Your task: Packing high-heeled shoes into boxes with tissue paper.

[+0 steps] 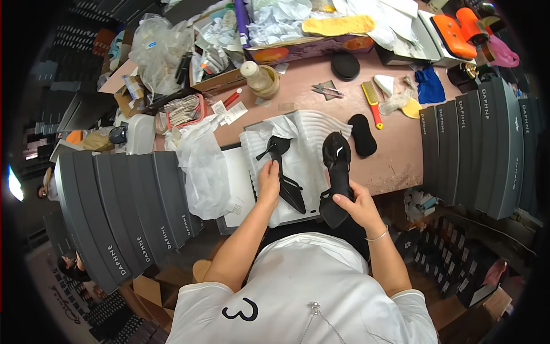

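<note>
My left hand [269, 182] is closed around the middle of a black high-heeled shoe [291, 194], its thin heel up and its pointed toe toward me. Beside it, my right hand [360, 207] grips a second black shoe [340, 175] near its lower end, thumb on top. Both shoes are above an open shoebox [233, 163], lined with white tissue paper [252, 198] and ribbed white foam wrap [309, 135].
Stacks of dark grey shoeboxes stand at left [129, 200] and right [475, 149]. On the pink table lie a black insole-shaped pad [363, 135], a yellow-and-red brush [373, 106], small scissors [327, 91] and a round black pad [345, 66]. Crumpled white paper [203, 172] overhangs the left side.
</note>
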